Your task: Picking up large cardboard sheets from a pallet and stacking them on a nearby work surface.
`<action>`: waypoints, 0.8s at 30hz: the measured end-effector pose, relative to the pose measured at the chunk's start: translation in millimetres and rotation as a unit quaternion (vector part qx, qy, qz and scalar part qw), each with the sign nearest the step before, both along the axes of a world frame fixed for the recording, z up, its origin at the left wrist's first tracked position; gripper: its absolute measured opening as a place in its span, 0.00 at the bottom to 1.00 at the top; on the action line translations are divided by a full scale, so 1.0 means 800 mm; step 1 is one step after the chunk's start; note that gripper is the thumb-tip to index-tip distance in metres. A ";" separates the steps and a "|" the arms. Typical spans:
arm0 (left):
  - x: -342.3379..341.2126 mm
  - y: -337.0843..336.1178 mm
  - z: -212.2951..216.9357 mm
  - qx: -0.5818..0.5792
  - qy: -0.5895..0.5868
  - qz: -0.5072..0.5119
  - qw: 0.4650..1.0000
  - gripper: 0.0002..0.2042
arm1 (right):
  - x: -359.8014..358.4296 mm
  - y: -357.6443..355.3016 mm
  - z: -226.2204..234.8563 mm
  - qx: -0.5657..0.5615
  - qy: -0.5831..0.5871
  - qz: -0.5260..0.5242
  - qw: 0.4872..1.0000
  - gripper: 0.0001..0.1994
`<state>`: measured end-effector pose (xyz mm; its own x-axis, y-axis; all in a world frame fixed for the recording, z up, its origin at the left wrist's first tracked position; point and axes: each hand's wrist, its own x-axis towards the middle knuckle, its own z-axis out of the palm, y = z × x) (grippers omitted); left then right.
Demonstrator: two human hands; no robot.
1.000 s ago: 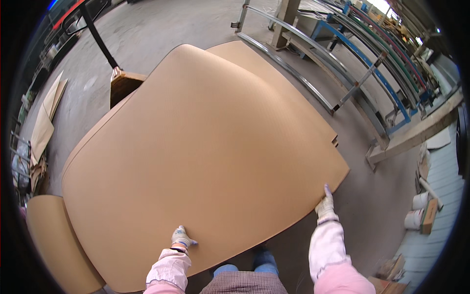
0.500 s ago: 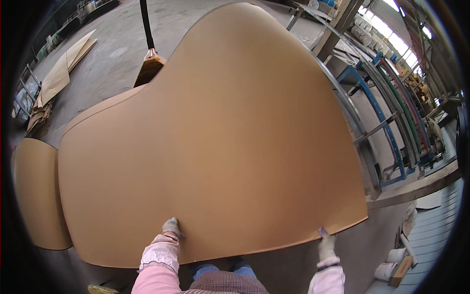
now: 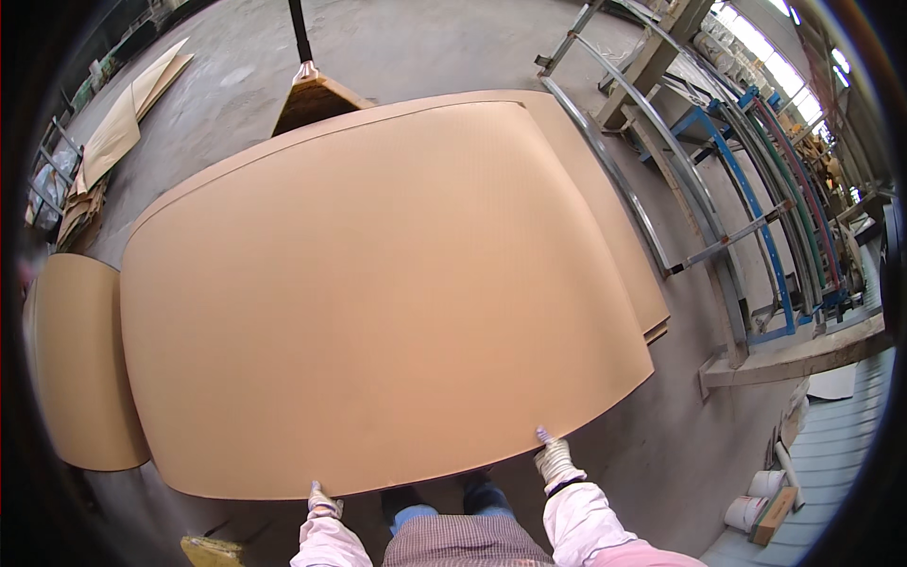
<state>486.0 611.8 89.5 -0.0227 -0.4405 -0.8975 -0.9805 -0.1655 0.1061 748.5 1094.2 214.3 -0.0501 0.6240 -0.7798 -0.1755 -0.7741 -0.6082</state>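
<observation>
While both gloved hands keep to the near edge of the big sheet (image 3: 378, 302), the sheet is carried flat in front of the person, above the legs and the floor (image 3: 661, 472). The left hand (image 3: 323, 501) is at the edge near its left part, the right hand (image 3: 555, 460) near its right part. For the left grip I cannot tell if the fingers are closed, because only the top of the glove shows under the edge. The right grip seems clenched on the edge, with one finger laid on top of the board.

Under the far part of the sheet lies a stack (image 3: 614, 236) of similar boards, and its right corner shows just beside the sheet. I judge that the sheet is partly over this stack but not yet resting on it, because the near edge is in the air. So the carrying seems mostly done, and the lowering and squaring with the stack is left.

To the left another board (image 3: 76, 359) lies apart. Further away is a pallet (image 3: 316, 99), and right of it a metal rack (image 3: 699, 198).
</observation>
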 end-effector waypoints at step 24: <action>0.003 0.192 0.066 -0.104 0.155 -0.377 0.907 0.21 | -0.060 0.075 -0.007 0.034 -0.326 0.492 0.807 0.11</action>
